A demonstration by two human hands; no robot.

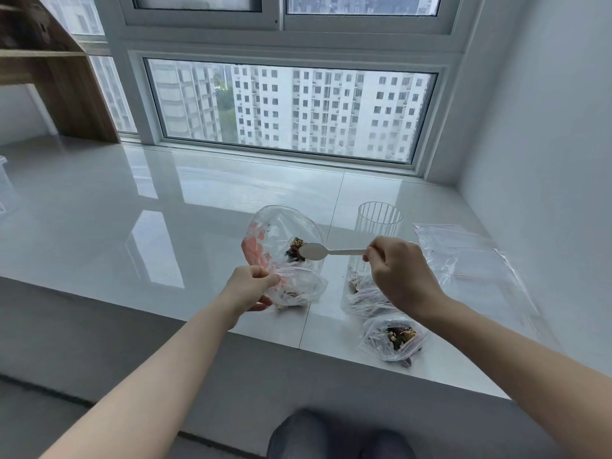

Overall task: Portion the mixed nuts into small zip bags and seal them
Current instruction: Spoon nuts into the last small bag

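A large clear bag (281, 233) with pink print lies open on the white sill, a small heap of mixed nuts (295, 248) inside it. My right hand (397, 276) pinches the handle of a white plastic spoon (318, 251), whose bowl sits at the nuts. My left hand (248, 288) grips the rim of a small zip bag (298, 286) with a few nuts in it, just in front of the large bag. A filled small zip bag (394, 337) lies near the sill's front edge. More small bags (362, 298) lie partly hidden under my right wrist.
A ribbed clear glass (377, 221) stands behind my right hand. An empty large zip bag (470, 260) lies flat at the right by the wall. The window runs along the back. The sill's front edge drops off above my knees (337, 435).
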